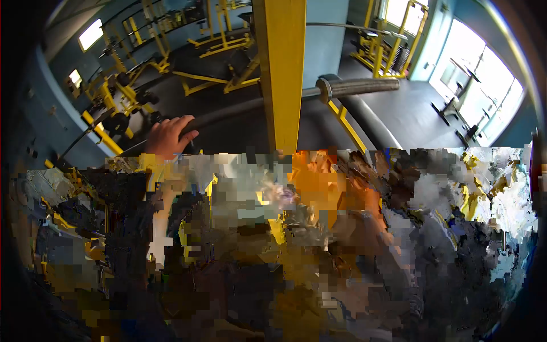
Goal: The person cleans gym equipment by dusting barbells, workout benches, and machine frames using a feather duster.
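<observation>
My left hand [169, 137] is at the left, beside the near end of a long dark bar or pad [228, 111]. Its fingers reach forward and its thumb stands apart from them, with nothing seen between. Below the wrist the picture breaks into blocks. On the right, a skin-coloured forearm [373, 208] shows through the broken blocks, near an orange patch [319, 182]. My right hand's fingers are lost in that smear, and I cannot tell what they hold. Between the arms stands a yellow upright post [279, 74].
Behind the post a metal bar sleeve with a round collar [323, 90] juts right. A dark padded bench [370, 122] slopes beside a yellow strut [348, 125]. Yellow weight machines [213, 43] line the back, and a stationary machine [458, 100] stands by the bright windows [478, 62].
</observation>
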{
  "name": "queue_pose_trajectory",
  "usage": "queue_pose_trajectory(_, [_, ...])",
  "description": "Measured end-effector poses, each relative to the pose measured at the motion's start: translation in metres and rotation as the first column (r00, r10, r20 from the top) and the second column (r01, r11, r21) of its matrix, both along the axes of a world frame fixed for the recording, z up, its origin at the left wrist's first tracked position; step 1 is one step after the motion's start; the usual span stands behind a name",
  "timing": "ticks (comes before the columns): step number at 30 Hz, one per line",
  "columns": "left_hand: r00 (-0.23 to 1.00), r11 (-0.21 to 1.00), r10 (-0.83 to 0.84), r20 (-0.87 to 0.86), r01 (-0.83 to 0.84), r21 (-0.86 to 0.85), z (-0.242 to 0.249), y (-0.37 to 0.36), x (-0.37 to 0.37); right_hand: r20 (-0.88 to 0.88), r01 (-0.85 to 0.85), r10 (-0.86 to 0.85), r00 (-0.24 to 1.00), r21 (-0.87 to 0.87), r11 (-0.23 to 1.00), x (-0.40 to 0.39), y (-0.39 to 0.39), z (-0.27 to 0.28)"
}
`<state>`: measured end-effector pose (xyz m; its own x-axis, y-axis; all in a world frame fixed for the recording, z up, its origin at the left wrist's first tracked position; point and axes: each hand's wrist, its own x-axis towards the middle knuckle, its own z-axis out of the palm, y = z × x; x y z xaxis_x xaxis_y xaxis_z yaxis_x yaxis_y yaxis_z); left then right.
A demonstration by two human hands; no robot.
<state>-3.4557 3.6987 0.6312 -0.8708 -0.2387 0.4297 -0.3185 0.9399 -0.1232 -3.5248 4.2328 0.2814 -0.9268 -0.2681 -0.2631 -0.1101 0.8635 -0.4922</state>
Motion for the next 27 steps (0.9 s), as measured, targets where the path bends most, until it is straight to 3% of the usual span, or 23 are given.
queue_pose_trajectory(2, [0.994,0.994,-0.105,0.013,0.105,-0.034,0.003,-0.012,-0.002,0.175,0.173,-0.133,0.976,-0.239,0.956,0.053,0.001,-0.014])
queue_pose_trajectory(3, [0.99,0.99,-0.139,-0.019,0.139,-0.019,0.0,-0.016,-0.003,0.176,0.213,-0.149,0.973,-0.436,0.874,0.078,-0.01,-0.028])
queue_pose_trajectory(4, [0.983,0.984,-0.176,-0.052,0.176,-0.006,-0.003,-0.019,-0.003,0.187,0.262,-0.198,0.962,-0.431,0.863,0.102,-0.022,-0.042])
queue_pose_trajectory(6, [0.968,0.97,-0.245,-0.063,0.244,-0.025,-0.007,-0.018,-0.004,0.402,0.441,-0.189,0.896,-0.754,0.486,0.14,-0.082,-0.044])
queue_pose_trajectory(8, [0.981,0.983,-0.177,-0.083,0.173,-0.056,-0.01,-0.016,-0.003,0.671,0.677,-0.114,0.733,-0.701,0.225,0.16,-0.157,-0.014])
queue_pose_trajectory(10, [0.978,0.979,-0.202,-0.041,0.2,-0.049,-0.006,-0.011,0.0,0.791,0.79,-0.023,0.611,-0.609,0.064,0.168,-0.226,0.003])
queue_pose_trajectory(12, [0.985,0.986,-0.157,-0.068,0.152,-0.072,-0.01,-0.009,-0.001,0.8,0.799,0.01,0.6,-0.599,0.056,0.165,-0.281,-0.011])
queue_pose_trajectory(14, [0.983,0.982,-0.178,-0.037,0.174,-0.078,-0.01,-0.009,0.0,0.96,0.956,-0.024,0.279,-0.276,0.096,0.151,-0.314,-0.023])
queue_pose_trajectory(15, [0.976,0.979,-0.198,-0.087,0.192,-0.075,-0.011,-0.011,-0.001,0.968,0.967,-0.028,0.249,-0.247,0.055,0.149,-0.323,-0.036])
queue_pose_trajectory(17, [0.967,0.976,-0.211,-0.14,0.201,-0.083,-0.011,-0.012,-0.002,1.0,0.999,0.003,-0.021,0.021,-0.031,0.131,-0.336,-0.06])
queue_pose_trajectory(18, [0.968,0.977,-0.204,-0.144,0.191,-0.096,-0.012,-0.014,-0.002,1.0,0.998,0.02,-0.018,0.019,-0.065,0.122,-0.341,-0.063])
queue_pose_trajectory(19, [0.984,0.989,-0.14,-0.106,0.136,-0.05,-0.012,-0.015,-0.003,0.998,0.998,0.013,0.058,-0.058,-0.021,0.12,-0.344,-0.066])
queue_pose_trajectory(20, [0.961,0.969,-0.231,-0.155,0.212,-0.13,-0.016,-0.023,-0.004,0.993,0.993,0.01,0.118,-0.118,0.031,0.125,-0.347,-0.076])
queue_pose_trajectory(21, [0.983,0.988,-0.139,-0.122,0.129,-0.085,-0.017,-0.024,-0.003,0.987,0.987,-0.057,0.15,-0.145,0.073,0.127,-0.351,-0.102])
queue_pose_trajectory(22, [0.99,0.99,-0.086,-0.11,0.072,-0.122,-0.016,-0.015,-0.002,0.992,0.991,-0.045,0.12,-0.117,0.061,0.127,-0.353,-0.131])
queue_pose_trajectory(24, [0.98,0.983,-0.154,-0.13,0.138,-0.122,-0.02,-0.046,-0.005,0.992,0.983,-0.088,-0.089,0.102,0.154,0.124,-0.356,-0.196])
queue_pose_trajectory(27, [0.982,0.981,-0.135,-0.129,0.115,-0.156,-0.016,-0.07,-0.005,0.943,0.95,0.115,-0.311,0.307,0.048,0.116,-0.34,-0.32])
